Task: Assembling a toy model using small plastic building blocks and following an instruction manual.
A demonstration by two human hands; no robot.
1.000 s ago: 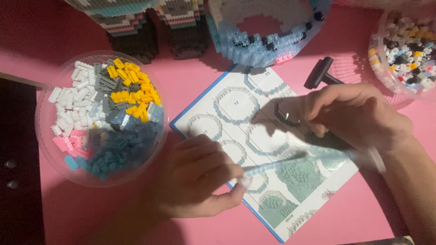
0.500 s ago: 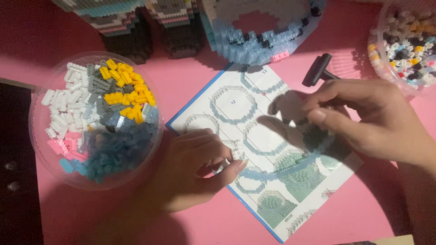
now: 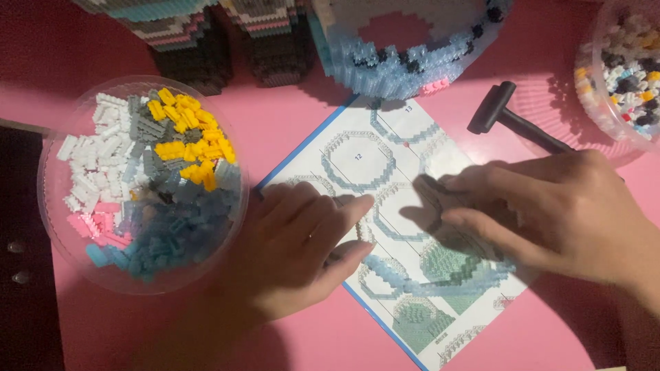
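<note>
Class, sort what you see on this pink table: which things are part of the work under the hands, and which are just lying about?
In use:
left hand
right hand
instruction sheet
pale blue brick ring

Lying about:
black hammer
bowl of sorted bricks
second bowl
built brick models

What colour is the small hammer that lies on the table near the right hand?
The small hammer is black, head and handle alike, in the head view.
</note>
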